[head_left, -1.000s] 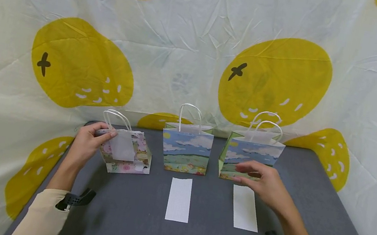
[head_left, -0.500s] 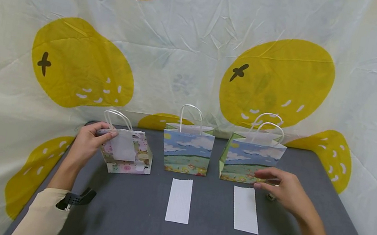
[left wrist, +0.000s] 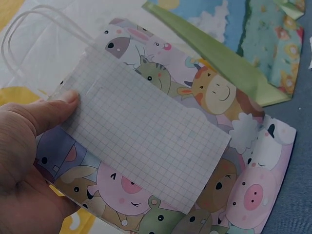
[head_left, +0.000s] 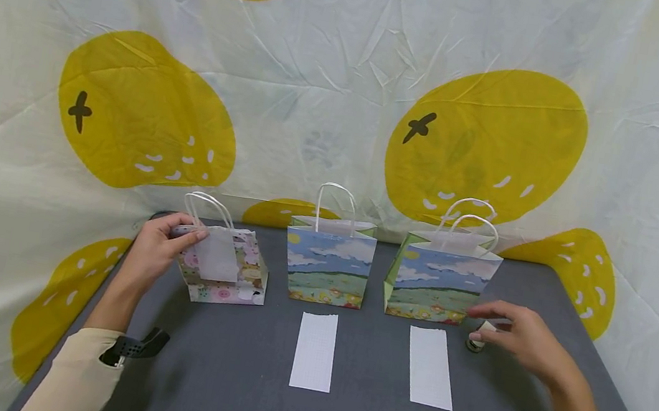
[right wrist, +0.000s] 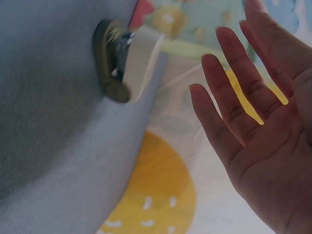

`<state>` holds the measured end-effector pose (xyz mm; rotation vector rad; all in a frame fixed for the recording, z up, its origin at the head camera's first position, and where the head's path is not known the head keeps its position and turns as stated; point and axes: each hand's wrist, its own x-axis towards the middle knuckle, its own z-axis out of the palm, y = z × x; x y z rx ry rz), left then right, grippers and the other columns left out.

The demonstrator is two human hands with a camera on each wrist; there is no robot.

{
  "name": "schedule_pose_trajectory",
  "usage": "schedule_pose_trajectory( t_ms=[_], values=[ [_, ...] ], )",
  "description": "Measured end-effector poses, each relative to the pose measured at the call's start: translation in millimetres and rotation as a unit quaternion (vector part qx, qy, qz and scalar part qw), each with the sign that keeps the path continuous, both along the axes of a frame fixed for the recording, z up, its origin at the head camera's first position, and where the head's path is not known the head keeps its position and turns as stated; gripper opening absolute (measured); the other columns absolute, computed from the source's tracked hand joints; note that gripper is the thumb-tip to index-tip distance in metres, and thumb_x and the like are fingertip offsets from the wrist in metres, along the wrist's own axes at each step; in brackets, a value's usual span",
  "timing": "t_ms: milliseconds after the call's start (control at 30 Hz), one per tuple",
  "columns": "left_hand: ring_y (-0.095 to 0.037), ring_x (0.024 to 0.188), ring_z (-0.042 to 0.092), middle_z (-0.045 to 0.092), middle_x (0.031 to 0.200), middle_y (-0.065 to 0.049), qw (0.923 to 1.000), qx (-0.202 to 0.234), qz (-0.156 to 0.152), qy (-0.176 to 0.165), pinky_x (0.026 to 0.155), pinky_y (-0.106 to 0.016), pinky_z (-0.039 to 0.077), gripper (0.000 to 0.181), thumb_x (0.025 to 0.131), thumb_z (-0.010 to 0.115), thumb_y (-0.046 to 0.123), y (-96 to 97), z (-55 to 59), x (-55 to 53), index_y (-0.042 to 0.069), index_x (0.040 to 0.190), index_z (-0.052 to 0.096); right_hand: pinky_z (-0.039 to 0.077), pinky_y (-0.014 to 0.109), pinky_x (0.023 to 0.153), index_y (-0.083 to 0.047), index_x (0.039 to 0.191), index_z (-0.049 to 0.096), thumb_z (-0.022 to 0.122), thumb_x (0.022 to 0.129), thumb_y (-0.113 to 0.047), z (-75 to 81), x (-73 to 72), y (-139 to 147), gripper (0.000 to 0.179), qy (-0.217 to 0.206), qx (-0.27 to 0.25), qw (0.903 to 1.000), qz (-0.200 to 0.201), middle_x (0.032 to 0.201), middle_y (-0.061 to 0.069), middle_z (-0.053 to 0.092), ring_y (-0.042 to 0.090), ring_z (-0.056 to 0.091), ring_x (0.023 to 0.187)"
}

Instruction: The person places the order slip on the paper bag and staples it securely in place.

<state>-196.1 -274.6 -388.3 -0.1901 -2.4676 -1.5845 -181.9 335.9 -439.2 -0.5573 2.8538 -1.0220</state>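
My left hand [head_left: 158,242] pinches the top edge of a paper gift bag [left wrist: 243,175] printed with cartoon animals, its thumb over a slip of squared paper [left wrist: 151,126] lying flat against the bag's front. The bag tilts slightly, white handles up. On the right, my right hand [head_left: 526,340] hovers by a mini stapler [right wrist: 141,63] with a pale top and a dark olive base, standing on the table. In the right wrist view its fingers [right wrist: 234,92] are extended, apart from the stapler, and hold nothing.
Two landscape-printed gift bags, a middle one [head_left: 328,267] and a right one [head_left: 440,286], stand at the back of the grey table [head_left: 245,395]. Before them lie a middle paper slip [head_left: 314,352] and a right paper slip [head_left: 432,368]. A patterned cloth [head_left: 316,130] hangs behind.
My right hand has moved rightward, from in front of the right landscape bag to beside the stapler, which has come into view. The left hand keeps its hold on the animal bag and slip.
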Motion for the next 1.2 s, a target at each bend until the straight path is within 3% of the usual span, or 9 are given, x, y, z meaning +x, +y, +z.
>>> schedule_pose_trajectory(
  t_ms=[200, 267, 533, 633, 867, 1200],
  values=[
    [-0.014, 0.080, 0.054, 0.064, 0.092, -0.001, 1.0000, -0.001, -0.001, -0.004, 0.068, -0.030, 0.047, 0.020, 0.097, 0.070, 0.011, 1.3, 4.2, 2.2, -0.006, 0.108, 0.068, 0.054, 0.050, 0.091, -0.007, 0.118, 0.072, 0.083, 0.085, -0.016, -10.5, -4.2, 14.8, 0.036, 0.006, 0.000, 0.9999, 0.014, 0.116, 0.012, 0.072, 0.019, 0.064, 0.110],
    [-0.014, 0.079, 0.054, 0.063, 0.092, -0.001, 1.0000, -0.001, -0.002, -0.004, 0.068, -0.030, 0.047, 0.020, 0.097, 0.070, 0.011, 0.9, 3.7, 1.8, -0.006, 0.108, 0.068, 0.054, 0.049, 0.091, -0.009, 0.118, 0.072, 0.084, 0.084, -0.016, -15.2, -5.6, 19.5, 0.037, 0.012, -0.001, 0.9997, 0.021, 0.117, 0.012, 0.071, 0.011, 0.062, 0.111],
    [-0.014, 0.078, 0.052, 0.062, 0.090, 0.000, 1.0000, -0.003, -0.002, -0.001, 0.067, -0.028, 0.046, 0.020, 0.097, 0.070, 0.011, 0.7, 3.1, 1.7, -0.006, 0.108, 0.069, 0.056, 0.031, 0.088, -0.003, 0.122, 0.069, 0.087, 0.079, -0.014, -30.0, -11.0, 35.2, 0.047, 0.021, -0.018, 0.9984, 0.050, 0.120, 0.015, 0.068, -0.011, 0.052, 0.111],
    [-0.014, 0.078, 0.052, 0.062, 0.090, 0.001, 1.0000, -0.004, -0.001, 0.000, 0.066, -0.027, 0.046, 0.020, 0.097, 0.070, 0.011, 0.5, 3.3, 1.6, -0.006, 0.108, 0.069, 0.057, 0.032, 0.088, 0.000, 0.122, 0.069, 0.087, 0.077, -0.012, -33.4, -13.5, 38.7, 0.050, 0.022, -0.027, 0.9977, 0.058, 0.122, 0.017, 0.067, -0.012, 0.051, 0.111],
    [-0.015, 0.079, 0.052, 0.063, 0.090, 0.000, 1.0000, -0.007, -0.005, -0.004, 0.067, -0.026, 0.044, 0.021, 0.097, 0.070, 0.012, 0.6, 4.2, 1.6, -0.006, 0.108, 0.068, 0.056, 0.048, 0.086, 0.000, 0.123, 0.068, 0.087, 0.077, -0.009, -37.3, -17.8, 43.7, 0.051, 0.013, -0.014, 0.9976, 0.067, 0.126, 0.019, 0.065, -0.010, 0.050, 0.112],
    [-0.015, 0.078, 0.051, 0.061, 0.088, 0.000, 1.0000, -0.004, -0.008, -0.001, 0.065, -0.024, 0.044, 0.020, 0.097, 0.070, 0.011, 0.6, 4.7, 1.3, -0.006, 0.107, 0.068, 0.055, 0.049, 0.089, -0.001, 0.121, 0.070, 0.083, 0.079, 0.001, -47.3, -25.1, 45.8, 0.045, -0.006, -0.012, 0.9982, 0.059, 0.123, 0.017, 0.068, -0.001, 0.057, 0.110]
  ],
)
